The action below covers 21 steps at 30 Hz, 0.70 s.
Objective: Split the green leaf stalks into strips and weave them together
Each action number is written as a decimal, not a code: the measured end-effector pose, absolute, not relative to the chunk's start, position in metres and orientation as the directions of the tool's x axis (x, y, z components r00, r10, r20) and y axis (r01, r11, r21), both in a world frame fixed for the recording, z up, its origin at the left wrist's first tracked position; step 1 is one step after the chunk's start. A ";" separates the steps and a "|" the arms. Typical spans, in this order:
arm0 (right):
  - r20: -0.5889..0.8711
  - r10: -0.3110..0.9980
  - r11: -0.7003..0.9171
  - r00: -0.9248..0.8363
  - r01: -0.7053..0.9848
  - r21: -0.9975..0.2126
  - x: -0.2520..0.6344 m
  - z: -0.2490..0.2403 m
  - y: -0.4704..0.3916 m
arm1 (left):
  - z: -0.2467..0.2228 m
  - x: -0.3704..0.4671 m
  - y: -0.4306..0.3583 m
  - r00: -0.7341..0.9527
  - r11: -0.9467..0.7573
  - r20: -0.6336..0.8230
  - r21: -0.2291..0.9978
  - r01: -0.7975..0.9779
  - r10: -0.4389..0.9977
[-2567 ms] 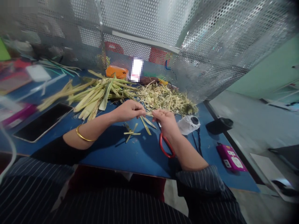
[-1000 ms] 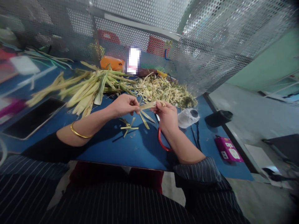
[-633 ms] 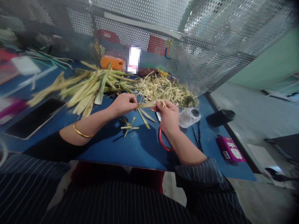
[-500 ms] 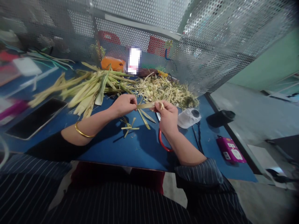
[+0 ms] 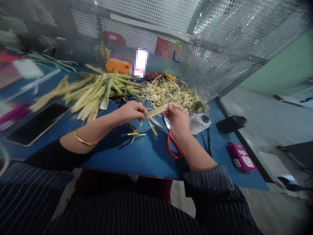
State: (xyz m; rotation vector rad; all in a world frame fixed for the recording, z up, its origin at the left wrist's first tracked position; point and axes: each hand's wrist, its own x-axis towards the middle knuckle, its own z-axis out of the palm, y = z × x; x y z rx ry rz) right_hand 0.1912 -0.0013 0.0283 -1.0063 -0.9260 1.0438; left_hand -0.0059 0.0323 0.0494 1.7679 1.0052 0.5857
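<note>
A pale, flat strip of dried leaf (image 5: 156, 111) is stretched between my two hands over the table. My left hand (image 5: 132, 111) pinches its left end, and my right hand (image 5: 178, 119) pinches the other end, slightly higher. Below my left hand lies a small knotted piece of leaf strips (image 5: 136, 133) with several ends sticking out. Loose cut strips (image 5: 153, 126) rest on the table under the held one. Red-handled scissors (image 5: 174, 147) lie beneath my right wrist, their blades partly hidden by that hand.
Behind my hands are a bundle of long leaves (image 5: 91, 94) and a heap of shredded scraps (image 5: 171, 93). A white-wrapped roll (image 5: 199, 124), a black cylinder (image 5: 231, 124) and a magenta packet (image 5: 242, 157) stand right. A dark tablet-like slab (image 5: 37, 124) lies left. Perforated metal panels (image 5: 146, 36) border the back.
The strip now slants up to the right, with more of it showing. My left hand has shifted slightly right and my right hand a little outward, uncovering more of the scissors.
</note>
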 end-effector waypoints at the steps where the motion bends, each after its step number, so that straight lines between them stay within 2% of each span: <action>1: 0.099 0.967 0.161 0.234 -0.263 -0.951 0.191 0.028 -0.001 | 0.050 -0.005 0.031 0.517 -0.133 -0.065 0.932 0.336 0.854; 3: 0.082 0.972 0.146 0.220 -0.294 -0.945 0.191 0.027 0.000 | 0.051 -0.002 0.029 0.469 -0.110 -0.044 0.949 0.296 0.882; 6: 0.105 0.966 0.176 0.234 -0.303 -0.937 0.191 0.029 0.000 | 0.050 0.000 0.027 0.456 -0.167 0.015 0.941 0.295 0.890; 13: 0.136 0.963 0.201 0.233 -0.279 -0.939 0.193 0.033 0.000 | 0.047 -0.005 0.030 0.502 -0.281 0.041 0.867 0.412 0.864; 17: 0.065 0.969 0.141 0.240 -0.312 -0.939 0.193 0.032 0.002 | 0.049 -0.009 0.032 0.521 -0.218 -0.028 0.887 0.406 0.853; 21: 0.034 0.967 0.124 0.251 -0.353 -0.927 0.192 0.030 0.001 | 0.054 -0.008 0.034 0.419 -0.127 -0.047 0.917 0.378 0.907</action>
